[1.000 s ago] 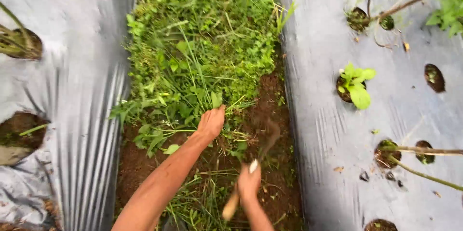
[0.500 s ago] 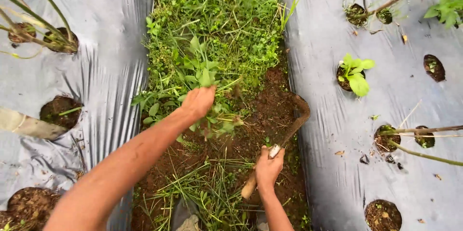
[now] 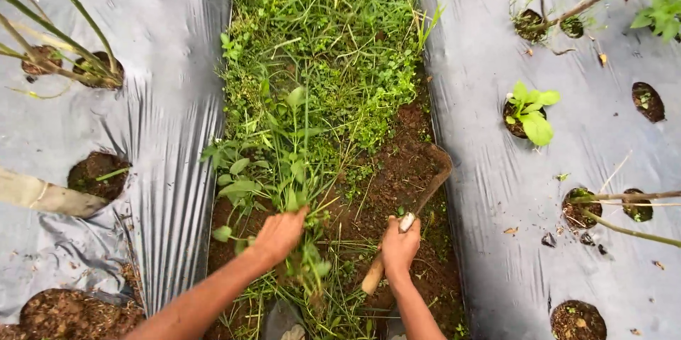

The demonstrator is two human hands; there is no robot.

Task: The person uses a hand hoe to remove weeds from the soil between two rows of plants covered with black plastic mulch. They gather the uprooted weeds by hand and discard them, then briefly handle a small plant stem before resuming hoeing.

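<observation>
My left hand (image 3: pixel 278 235) is closed around a clump of green weeds (image 3: pixel 287 170) at the near end of the furrow, stems and leaves sticking up above the fist. My right hand (image 3: pixel 399 246) grips the wooden handle (image 3: pixel 372 280) of a sickle. Its curved rusty blade (image 3: pixel 434 173) lies on the bare brown soil (image 3: pixel 383 184) to the right of the weeds, tip pointing away from me. A dense strip of grass and weeds (image 3: pixel 326 42) fills the furrow farther ahead.
Grey plastic mulch sheets (image 3: pixel 170 84) cover the raised beds on both sides, with round planting holes. A small leafy seedling (image 3: pixel 530 113) grows in the right bed. Thin bare stems (image 3: pixel 624 205) cross the right edge; tall stalks (image 3: pixel 50 42) rise at the left.
My left hand has pulled back toward me with a bunch of weeds in its grip. The sickle blade has stayed on the soil to the right.
</observation>
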